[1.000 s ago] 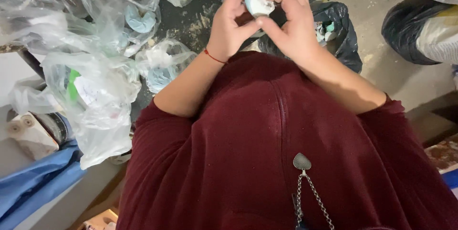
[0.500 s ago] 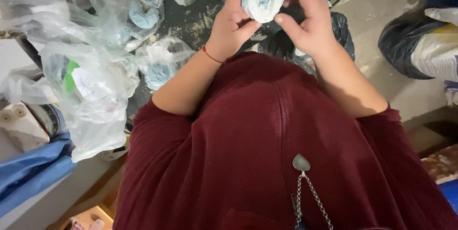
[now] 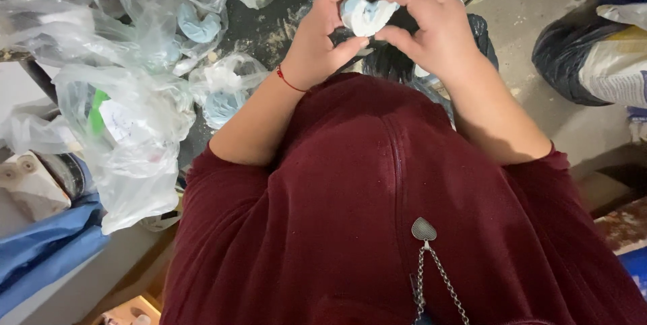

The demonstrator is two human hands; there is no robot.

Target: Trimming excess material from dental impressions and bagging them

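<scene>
Compared to half a second back, I'm now holding the little lump (image 3: 367, 15) a bit lower and more toward the middle, and my right hand (image 3: 431, 25) is wrapping further over the top of it, so less of it is showing than before. My head's also tipping slightly, so the bags are sliding left in the view.

Both hands are up in front of my chest, over the far edge of the dark table (image 3: 269, 28). My left hand (image 3: 323, 42) is cupping the lump from the left, fingers curling over the top and the thumb pressing in from below. My right hand is mirroring that from the right, thumb tip coming underneath. So both sets of fingers are clamping down on it, fingertips nearly meeting above.

The lump itself is looking pale, whitish with light blue patches, rounded and kind of soft-edged.

Off to the left, clear plastic bags (image 3: 128, 116) holding similar bluish lumps are piling up on the table.
</scene>
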